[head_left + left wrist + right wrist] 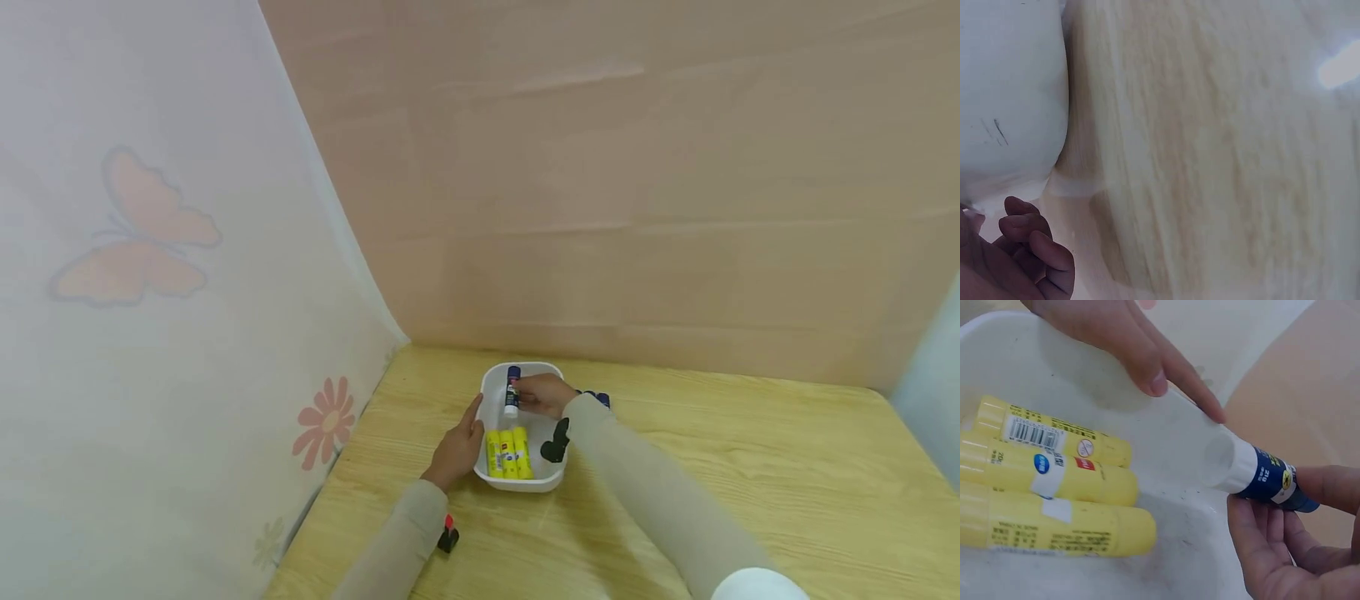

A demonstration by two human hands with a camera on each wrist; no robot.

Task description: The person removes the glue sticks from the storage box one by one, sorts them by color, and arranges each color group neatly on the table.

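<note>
A blue glue stick (512,386) with a white end is pinched between the thumb and fingers of my right hand (546,394). It is over the far part of a white plastic tub (536,423). In the right wrist view the glue stick (1272,478) is tilted, its white end towards the tub. Several yellow glue sticks (1054,469) lie side by side in the tub's near part. My left hand (456,450) holds the tub's left wall, thumb over the rim and index finger along it. The left wrist view shows its other fingers (1054,256) curled by the tub's outside.
More blue glue sticks (603,400) lie on the wooden table (750,467) just right of the tub, partly hidden by the right arm. A white sheet (187,400) with a butterfly and flowers hangs at the left. Behind the table is a tan covering (600,208).
</note>
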